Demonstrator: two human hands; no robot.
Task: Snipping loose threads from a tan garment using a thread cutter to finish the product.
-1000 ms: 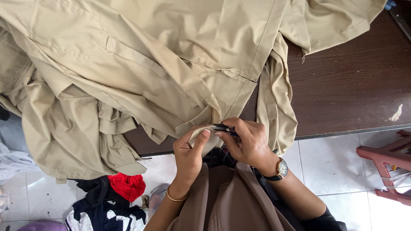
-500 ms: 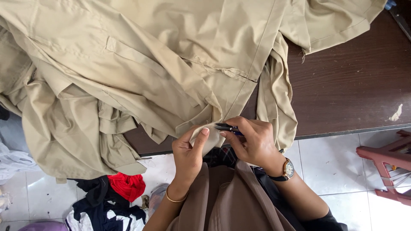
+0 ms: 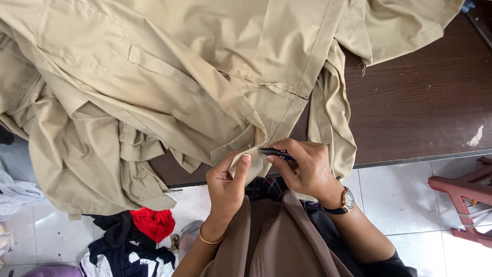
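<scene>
Khaki garment heap (image 3: 169,77) blocks left & far tabletop; bare dark table (image 3: 425,102) at right is free; red stool (image 3: 466,200) near right.

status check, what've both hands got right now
Left hand pinching an edge of the khaki garment. Right hand gripping a small dark tool, tip at that edge. Nothing blocking the grip.
</scene>
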